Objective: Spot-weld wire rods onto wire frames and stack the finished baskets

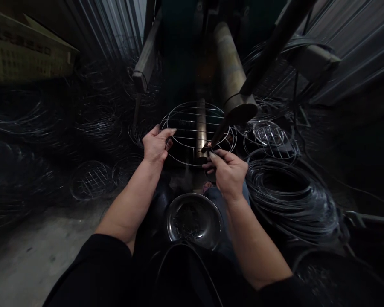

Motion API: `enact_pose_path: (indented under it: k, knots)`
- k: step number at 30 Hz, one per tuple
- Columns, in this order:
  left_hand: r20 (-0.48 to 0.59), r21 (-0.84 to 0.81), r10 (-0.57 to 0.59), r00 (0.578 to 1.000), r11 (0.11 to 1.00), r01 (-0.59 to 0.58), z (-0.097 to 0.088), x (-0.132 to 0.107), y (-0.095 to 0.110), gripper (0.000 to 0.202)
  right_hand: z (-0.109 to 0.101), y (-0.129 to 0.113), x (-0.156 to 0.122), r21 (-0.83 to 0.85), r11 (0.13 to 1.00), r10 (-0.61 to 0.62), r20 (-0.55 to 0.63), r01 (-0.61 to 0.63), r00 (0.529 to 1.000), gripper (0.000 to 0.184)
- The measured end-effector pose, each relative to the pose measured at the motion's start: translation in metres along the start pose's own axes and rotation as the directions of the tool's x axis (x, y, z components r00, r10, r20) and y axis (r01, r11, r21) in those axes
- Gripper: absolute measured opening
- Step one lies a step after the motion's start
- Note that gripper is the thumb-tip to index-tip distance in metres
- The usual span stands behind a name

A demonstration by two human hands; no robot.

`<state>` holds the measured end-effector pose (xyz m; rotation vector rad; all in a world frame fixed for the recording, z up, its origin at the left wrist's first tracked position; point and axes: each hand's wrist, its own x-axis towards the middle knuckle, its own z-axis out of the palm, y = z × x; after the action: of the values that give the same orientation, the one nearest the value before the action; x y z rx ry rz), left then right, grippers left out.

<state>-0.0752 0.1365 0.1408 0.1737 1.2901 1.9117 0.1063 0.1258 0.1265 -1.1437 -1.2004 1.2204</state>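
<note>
A round wire rack (187, 131) with parallel cross wires is held out in front of me, over a lower metal cylinder (201, 128). My left hand (156, 145) pinches its left rim between thumb and fingers. At the near right rim, my right hand (228, 170) has its fingertips pressed together beside the dark slanted rod tip that meets the wire. What those fingers pinch is too small and dark to make out. Below the hands, a shiny steel bowl (214, 217) sits at my lap with small wire pieces in it.
A thick upper cylinder (232, 72) of the machine juts toward me above the rack. To the right lie a large coil of wire (294, 200) and finished-looking round racks (272, 134). Stacks of wire rings (96, 123) stand left; a yellow crate (28, 55) is beyond.
</note>
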Motion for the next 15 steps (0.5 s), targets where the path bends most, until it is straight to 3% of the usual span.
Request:
enact_pose_path:
  k: [5, 11, 15]
  knots:
    - [-0.003, 0.02, 0.0, 1.0, 1.0, 0.0, 0.0, 0.0, 0.0, 0.055, -0.011, 0.012, -0.006, -0.21, 0.965, -0.152, 0.047, 0.158, 0.987, 0.021]
    - [-0.012, 0.013, 0.015, 1.0, 1.0, -0.015, -0.001, 0.006, -0.002, 0.061, -0.009, 0.017, -0.004, -0.264, 0.94, -0.213, 0.044, 0.217, 0.976, 0.018]
    - [-0.021, 0.044, 0.012, 1.0, 0.999, -0.011, 0.0, 0.008, -0.003, 0.051, -0.009, 0.012, -0.002, -0.25, 0.943, -0.214, 0.046, 0.218, 0.976, 0.014]
